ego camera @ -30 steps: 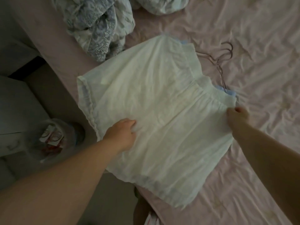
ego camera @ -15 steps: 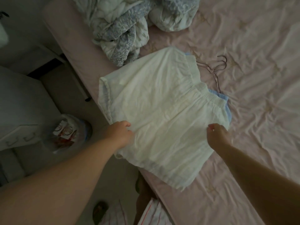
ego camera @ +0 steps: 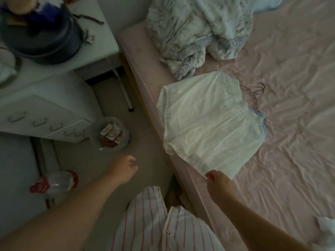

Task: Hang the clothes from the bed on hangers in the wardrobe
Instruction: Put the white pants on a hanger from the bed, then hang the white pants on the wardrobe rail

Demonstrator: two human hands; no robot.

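Note:
A white sheer garment with a pale blue lining lies flat near the left edge of the pink bed. A thin wire hanger lies on the sheet just beyond the garment's far right corner, partly under it. My right hand pinches the garment's near hem at the bed's edge. My left hand hovers over the floor to the left of the bed, fingers apart, holding nothing.
A crumpled blue-and-white duvet is piled at the head of the bed. A white drawer unit with a dark round bag on top stands left. A clear bin and a plastic bottle sit on the floor.
My left hand let go of the garment and swung left over the floor. My right hand slid from the garment's right side down to its near hem. The view pulled back and left.

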